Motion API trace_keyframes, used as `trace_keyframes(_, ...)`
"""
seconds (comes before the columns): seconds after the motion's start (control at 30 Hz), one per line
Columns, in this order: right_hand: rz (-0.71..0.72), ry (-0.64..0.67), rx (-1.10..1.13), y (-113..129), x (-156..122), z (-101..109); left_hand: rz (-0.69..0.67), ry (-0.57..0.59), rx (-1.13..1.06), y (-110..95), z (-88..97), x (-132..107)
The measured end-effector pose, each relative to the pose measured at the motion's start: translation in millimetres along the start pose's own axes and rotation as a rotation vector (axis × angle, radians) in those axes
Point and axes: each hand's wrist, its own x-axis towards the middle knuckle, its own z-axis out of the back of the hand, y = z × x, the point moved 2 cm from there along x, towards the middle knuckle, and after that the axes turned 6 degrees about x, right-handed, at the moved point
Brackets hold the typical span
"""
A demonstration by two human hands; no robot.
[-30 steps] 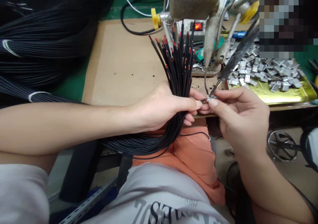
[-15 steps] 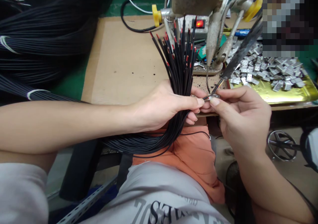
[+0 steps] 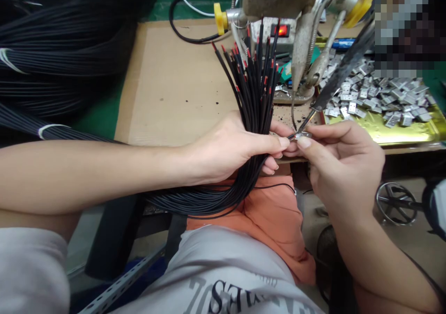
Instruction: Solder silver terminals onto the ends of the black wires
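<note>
Cables (image 3: pixel 256 105) bunched in my left hand (image 3: pixel 232 149), a small metal connector (image 3: pixel 303 135) pinched in my right hand (image 3: pixel 344 167).
My left fingers wrap firmly round the black bundle, its red-tipped ends fanning upward, while thumb and fingertips also nip a single cable end (image 3: pixel 291 138) that points at the connector; my right thumb and forefinger press together on that piece, just above the near edge of the cardboard (image 3: pixel 167 86). The soldering iron (image 3: pixel 334 84) slants down with its tip right at the joint — whether it touches, I cannot tell — and a thin curved tube (image 3: pixel 293 112) hangs just beside it. Behind my right hand, more metal connectors (image 3: pixel 365 95) lie heaped on a gold-coloured tray (image 3: pixel 397 135); a red switch (image 3: pixel 280 30) glows beyond the bundle.
</note>
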Motion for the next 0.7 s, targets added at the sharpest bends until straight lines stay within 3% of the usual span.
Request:
trace_keyframes(0.4, 0.078, -0.060, -0.114, 1.0, -1.1, 0.1, 0.000, -0.019, 0.020, -3.6, -2.0, -1.2)
trace_keyframes(0.7, -0.021, 0.023, -0.106, 7.4, 0.0, -0.8, -0.013, -0.005, 0.034, -1.3, -2.7, -2.9)
